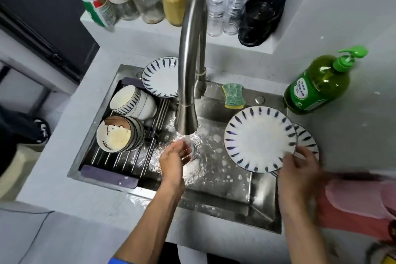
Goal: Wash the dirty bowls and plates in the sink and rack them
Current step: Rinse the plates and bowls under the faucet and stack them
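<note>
- Two hands work over the steel sink: left hand, fingers loosely curled and holding nothing, under the faucet stream.
- Right hand grips the near rim of a blue-dashed plate, tilted at the sink's right.
- Second plate just behind it.
- Bowls lie on the left rack; another plate at its far end.
- Green soap bottle stands on the bench, right.

Even, fairly bright overhead light is recorded; shadows are soft. Glare is noted on the wet sink floor around the left hand. Motion blur is seen at the right hand and the pink sleeve beside it. Straight edges are bowed toward the frame borders.
</note>
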The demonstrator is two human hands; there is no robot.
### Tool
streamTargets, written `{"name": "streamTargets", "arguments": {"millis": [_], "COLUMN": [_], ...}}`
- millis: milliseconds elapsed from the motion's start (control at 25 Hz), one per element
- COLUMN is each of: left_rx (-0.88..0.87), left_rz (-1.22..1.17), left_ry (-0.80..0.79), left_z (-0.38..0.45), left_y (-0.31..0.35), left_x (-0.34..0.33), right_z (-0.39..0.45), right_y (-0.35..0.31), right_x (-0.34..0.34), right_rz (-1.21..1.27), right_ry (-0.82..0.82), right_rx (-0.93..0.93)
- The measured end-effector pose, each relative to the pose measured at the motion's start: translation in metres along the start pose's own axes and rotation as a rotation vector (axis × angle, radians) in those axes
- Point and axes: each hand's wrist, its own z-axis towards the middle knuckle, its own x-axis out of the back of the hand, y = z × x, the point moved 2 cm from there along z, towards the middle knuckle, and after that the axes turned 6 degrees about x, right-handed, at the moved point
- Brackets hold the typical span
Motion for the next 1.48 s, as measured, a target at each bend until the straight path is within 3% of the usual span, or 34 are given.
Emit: {"name": "streamTargets", "arguments": {"millis": [160,360,520,680,760,840,960,1040,1120,1200,1360,1440,1480], "left_rx": [0.115,-0.041,0.062,0.268,0.303,0.315,0.229,0.156,0.089,-0.027,-0.396,-0.437,-0.380], "left_rz": [0.002,0.063,-0.091,-0.214,-0.279,-0.241,-0.027,0.086,0.190,0.293,0.755,0.900,0.885], "left_ry": [-0.183,-0.044,-0.044,-0.127,-0.198,-0.191,0.005,0.123,0.141,0.052,-0.262,-0.350,-0.317], "left_z": [0.019,0.043,0.054,0.046,0.044,0.045,0.050,0.057,0.059,0.048,0.020,0.036,0.044], "left_y": [0.013,0.032,0.021,-0.015,-0.027,-0.029,-0.019,0.001,0.030,0.049,0.007,0.006,0.021], "left_x": [0.013,0.036,0.048,0.043,0.035,0.029,0.029,0.032,0.032,0.017,-0.008,-0.012,-0.015], "right_z": [-0.041,-0.065,-0.060,-0.062,-0.068,-0.073,-0.083,-0.088,-0.095,-0.105,-0.110,-0.110,-0.112], "right_y": [0.001,0.019,0.003,-0.014,-0.017,-0.010,0.012,0.024,0.020,0.007,-0.011,-0.007,-0.007], "right_x": [-0.097,-0.158,-0.159,-0.122,-0.107,-0.100,-0.112,-0.127,-0.141,-0.153,-0.166,-0.154,-0.148], "right_rz": [0.218,0.390,0.386,0.228,0.255,0.188,-0.273,-0.423,-0.403,-0.308,0.309,0.467,0.501], "right_ry": [-0.276,-0.445,-0.457,-0.462,-0.458,-0.500,-0.888,-1.086,-1.094,-0.994,-0.839,-0.809,-0.830], "right_rx": [-0.163,-0.516,-0.476,-0.157,0.078,0.426,1.076,1.167,1.058,0.849,-0.115,-0.296,-0.333]}}
